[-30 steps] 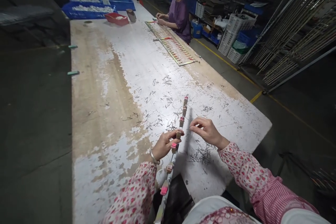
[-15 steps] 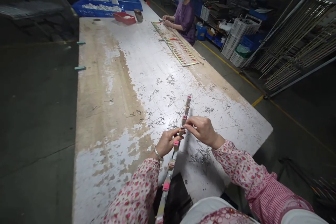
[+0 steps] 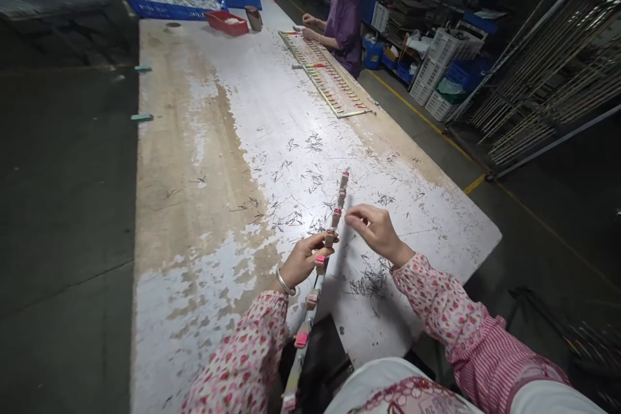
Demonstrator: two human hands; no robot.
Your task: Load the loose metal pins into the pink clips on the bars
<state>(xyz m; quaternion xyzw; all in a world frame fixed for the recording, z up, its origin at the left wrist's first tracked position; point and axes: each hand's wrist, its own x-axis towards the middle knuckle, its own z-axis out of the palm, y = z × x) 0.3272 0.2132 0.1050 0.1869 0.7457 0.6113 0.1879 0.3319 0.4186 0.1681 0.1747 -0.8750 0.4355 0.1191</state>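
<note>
A long narrow bar runs from my lap up over the table, tilted away from me. Several small block-like clips sit along it, some with pink ends, such as the pink clip, others brownish. My left hand, a bangle at its wrist, grips the bar near its middle, thumb and fingers around a brownish clip. Just right of the bar and apart from it is my right hand, its fingers curled and thumb close to the forefinger. Whatever might lie between those fingertips is too small to make out.
Thin wire bits lie scattered over the worn white table. Farther up, a person in purple works at a frame with rows of small pieces. Blue trays and a red tray stand at the far end.
My right hand has come away from the clip on the bar, slightly to the right. The left hand keeps its grip. The other person's hands have moved apart.
</note>
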